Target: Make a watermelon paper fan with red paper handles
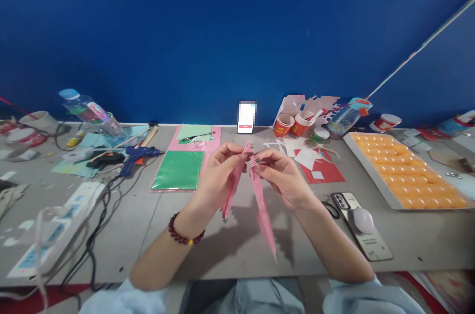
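- Grey table (230,249): I am sitting at it, and it is carrying everything listed below
- Tray of orange balls (404,170): it is lying at my far right, well apart from both my hands
- Green sheet (178,169) on a pink sheet: it is lying flat to the left of my hands, near but not touching them
- Red sheet (326,170) with white scraps on it: it is sitting just beyond my right hand
- Blue glue gun (138,155): it is resting on the left, its cable trailing toward a white power strip (55,227)
- Phone (361,225) with a pale rounded thing on it: it is lying just right of my right forearm
- Left hand (218,175): I am pinching the upper end of one pink paper strip (232,187), which is hanging down and slightly left
- Right hand (284,178): I am gripping the top of the second pink strip (264,215) between thumb and fingers; its long axis is running down and to the right, ending in a point above the table edge
- Join: the two strips are meeting at their tops between my fingertips, raised above the table, both hands equally near
- Red paper cups (293,125): they are standing at the back against the blue wall
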A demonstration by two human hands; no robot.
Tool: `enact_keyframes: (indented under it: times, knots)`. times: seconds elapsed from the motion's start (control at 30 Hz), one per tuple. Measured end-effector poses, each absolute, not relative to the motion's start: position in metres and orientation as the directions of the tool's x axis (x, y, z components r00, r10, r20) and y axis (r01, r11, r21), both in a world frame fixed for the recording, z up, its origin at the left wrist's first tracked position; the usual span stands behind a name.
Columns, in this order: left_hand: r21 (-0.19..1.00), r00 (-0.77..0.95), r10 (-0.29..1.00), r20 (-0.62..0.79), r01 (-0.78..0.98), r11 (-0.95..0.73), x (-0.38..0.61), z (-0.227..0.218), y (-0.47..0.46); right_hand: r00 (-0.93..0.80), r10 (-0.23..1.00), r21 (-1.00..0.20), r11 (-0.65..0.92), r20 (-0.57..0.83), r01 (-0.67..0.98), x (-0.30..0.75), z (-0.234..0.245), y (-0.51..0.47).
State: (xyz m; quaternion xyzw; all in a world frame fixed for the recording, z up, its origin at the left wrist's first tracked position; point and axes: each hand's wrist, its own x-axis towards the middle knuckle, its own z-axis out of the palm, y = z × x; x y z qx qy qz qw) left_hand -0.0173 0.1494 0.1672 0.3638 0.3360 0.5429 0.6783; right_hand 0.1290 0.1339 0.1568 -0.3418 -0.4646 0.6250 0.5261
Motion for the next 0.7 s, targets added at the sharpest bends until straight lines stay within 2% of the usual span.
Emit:
enact_keyframes:
  times: [0.23,0.7]
  knots:
    - [0.835,0.179,0.984,0.021,-0.544,0.081,-0.0147,0.1664,0.1447,-0.185,0.982,-0.930,-0.031,0.041,-0.366,0.1295,0.1589,0.1321]
    - [0.826,0.190,0.981,0.041,-0.559,0.073,-0.0110,0.1609,0.1402,-0.158,0.987,-0.897,-0.077,-0.009,-0.435,0.1277,0.1626,0.1288]
